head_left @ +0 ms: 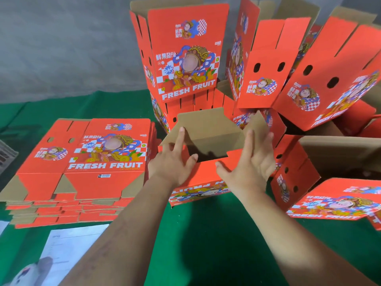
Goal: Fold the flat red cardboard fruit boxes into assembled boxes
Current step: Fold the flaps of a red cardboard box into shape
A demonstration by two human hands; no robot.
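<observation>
Pressing on an upside-down red box at the middle of the green desk, both hands work its brown bottom flaps. Left hand and right hand have straight, spread fingers — gripping nothing, it seems. Flat boxes lie stacked to the left — assembled boxes stand behind.

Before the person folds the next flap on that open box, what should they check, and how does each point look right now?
1. Both hands on the box: left hand and right hand press it with straight fingers: ok.
2. Box being folded opened up, brown inside showing: ok.
3. Side flaps folded in: not ok, they stand up.
4. Bottom closed: cannot tell.
5. Flat stack within reach at left: ok.
</observation>
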